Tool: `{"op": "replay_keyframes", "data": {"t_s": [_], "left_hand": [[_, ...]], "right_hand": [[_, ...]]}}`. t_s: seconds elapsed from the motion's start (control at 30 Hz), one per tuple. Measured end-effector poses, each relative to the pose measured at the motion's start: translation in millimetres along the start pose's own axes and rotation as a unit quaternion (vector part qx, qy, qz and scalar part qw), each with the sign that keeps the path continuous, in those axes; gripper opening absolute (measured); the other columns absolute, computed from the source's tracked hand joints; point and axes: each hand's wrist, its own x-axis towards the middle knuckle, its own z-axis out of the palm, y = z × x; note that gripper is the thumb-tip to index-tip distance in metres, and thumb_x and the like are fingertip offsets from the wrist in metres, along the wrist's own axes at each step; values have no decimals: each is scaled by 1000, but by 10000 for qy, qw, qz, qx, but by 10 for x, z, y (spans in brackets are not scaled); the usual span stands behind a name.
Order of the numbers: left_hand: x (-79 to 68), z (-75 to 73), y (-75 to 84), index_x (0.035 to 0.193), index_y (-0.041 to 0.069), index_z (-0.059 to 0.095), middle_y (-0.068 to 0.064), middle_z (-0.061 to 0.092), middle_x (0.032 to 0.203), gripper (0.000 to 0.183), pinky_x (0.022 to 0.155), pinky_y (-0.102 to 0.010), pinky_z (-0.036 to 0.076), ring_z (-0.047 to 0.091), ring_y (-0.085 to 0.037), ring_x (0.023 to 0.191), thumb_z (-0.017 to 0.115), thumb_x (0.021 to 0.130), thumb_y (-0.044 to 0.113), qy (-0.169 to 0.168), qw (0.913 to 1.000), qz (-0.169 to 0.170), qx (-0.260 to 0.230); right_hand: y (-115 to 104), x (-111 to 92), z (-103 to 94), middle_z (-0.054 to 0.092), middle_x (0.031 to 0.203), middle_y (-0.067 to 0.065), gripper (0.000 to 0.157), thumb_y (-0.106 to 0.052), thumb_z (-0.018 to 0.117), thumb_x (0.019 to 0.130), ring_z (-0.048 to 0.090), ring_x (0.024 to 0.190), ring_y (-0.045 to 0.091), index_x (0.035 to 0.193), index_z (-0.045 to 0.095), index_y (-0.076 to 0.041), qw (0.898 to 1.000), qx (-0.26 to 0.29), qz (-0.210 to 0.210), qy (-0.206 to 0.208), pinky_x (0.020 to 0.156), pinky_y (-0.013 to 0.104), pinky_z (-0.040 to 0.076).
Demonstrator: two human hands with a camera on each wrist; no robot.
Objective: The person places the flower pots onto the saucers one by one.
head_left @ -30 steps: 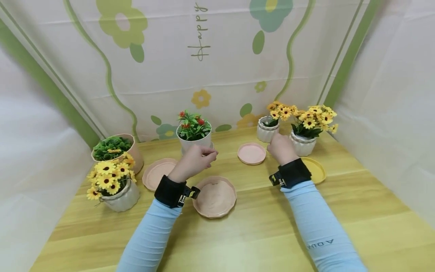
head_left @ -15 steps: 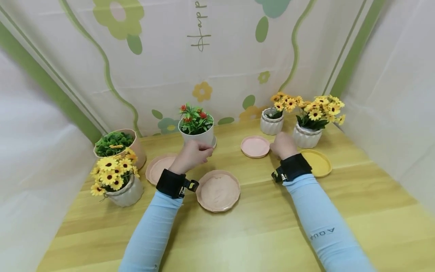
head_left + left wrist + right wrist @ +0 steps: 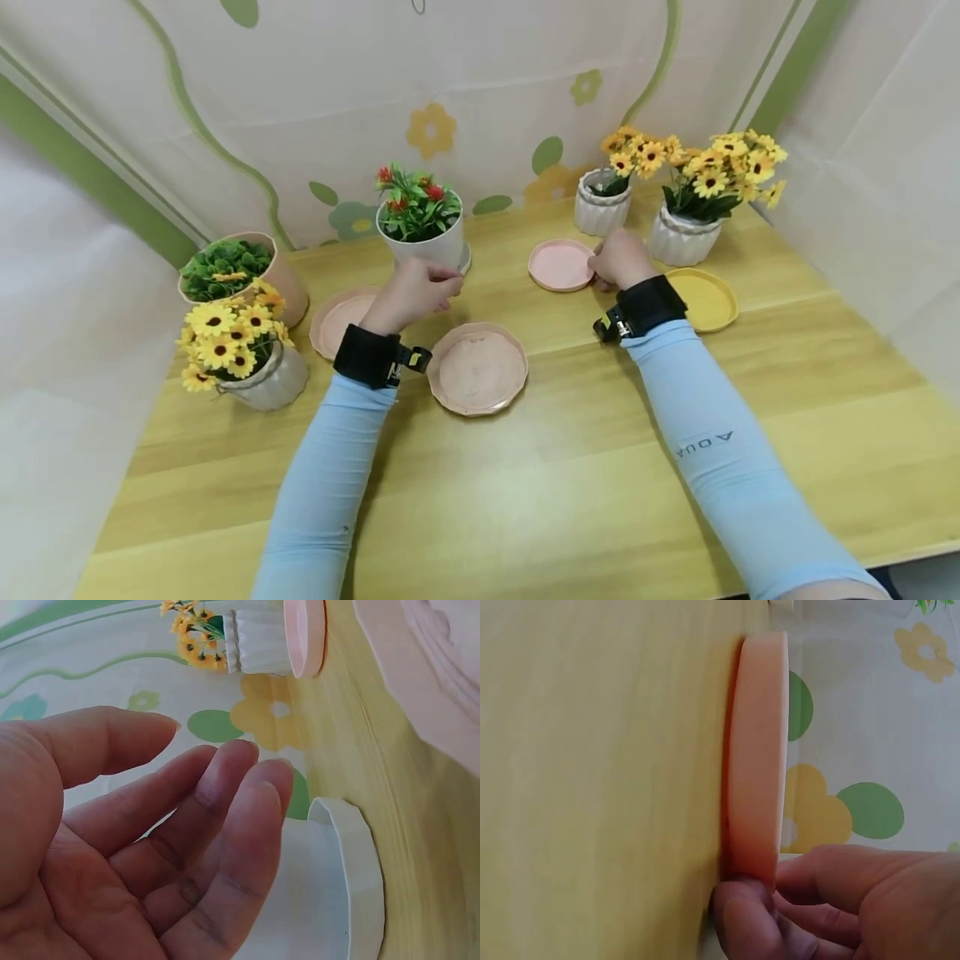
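Observation:
My right hand [image 3: 622,260] pinches the right rim of a small pink saucer [image 3: 561,265] lying on the table. In the right wrist view, thumb and fingers meet at the near end of the saucer [image 3: 757,750]. My left hand [image 3: 415,293] hovers in front of a white pot [image 3: 431,250] with red-flowered greenery. Its fingers are loosely bent and hold nothing, as the left wrist view shows of the hand [image 3: 172,840]. Behind my right hand stand two white pots of yellow flowers, a smaller one [image 3: 602,212] and a larger one [image 3: 682,237].
A round pinkish-beige saucer [image 3: 480,371] lies at centre, a similar one [image 3: 337,321] partly behind my left wrist. A yellow saucer [image 3: 705,300] sits right of my right wrist. At left stand a pink pot of greenery [image 3: 288,287] and a white flower pot [image 3: 273,379].
My right hand has moved from near the small white pot to the pink saucer's rim and now grips it. The left hand stays loosely bent by the red-flowered pot. The head view has tilted down.

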Motion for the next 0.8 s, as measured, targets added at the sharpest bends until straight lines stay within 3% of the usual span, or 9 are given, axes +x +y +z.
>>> {"op": "replay_keyframes", "data": {"t_s": [0.23, 0.53, 0.8], "left_hand": [[58, -70, 50, 118, -2, 71, -12, 72, 104, 30, 73, -31, 58, 66, -25, 77, 60, 99, 19, 39, 9998, 20, 205], [129, -51, 59, 117, 0, 72, -11, 71, 104, 29, 73, -31, 56, 66, -24, 78, 60, 99, 20, 65, 9995, -4, 323], [97, 7, -32, 114, 0, 72, -10, 72, 100, 28, 73, -32, 57, 66, -24, 76, 60, 99, 19, -3, 9997, -43, 259]], "right_hand": [[-78, 47, -101, 66, 62, 7, 16, -7, 55, 91, 63, 52, 14, 94, 68, 3, 10000, 5, 56, -75, 48, 24, 45], [-142, 69, -170, 70, 69, 9, 26, -15, 57, 95, 67, 61, 17, 112, 64, 3, 9998, -13, 182, -46, 61, 29, 46], [-224, 131, -26, 68, 64, 10, 19, -12, 59, 91, 65, 58, 18, 96, 67, 4, 9992, -30, -331, 220, 57, 27, 45]]}}
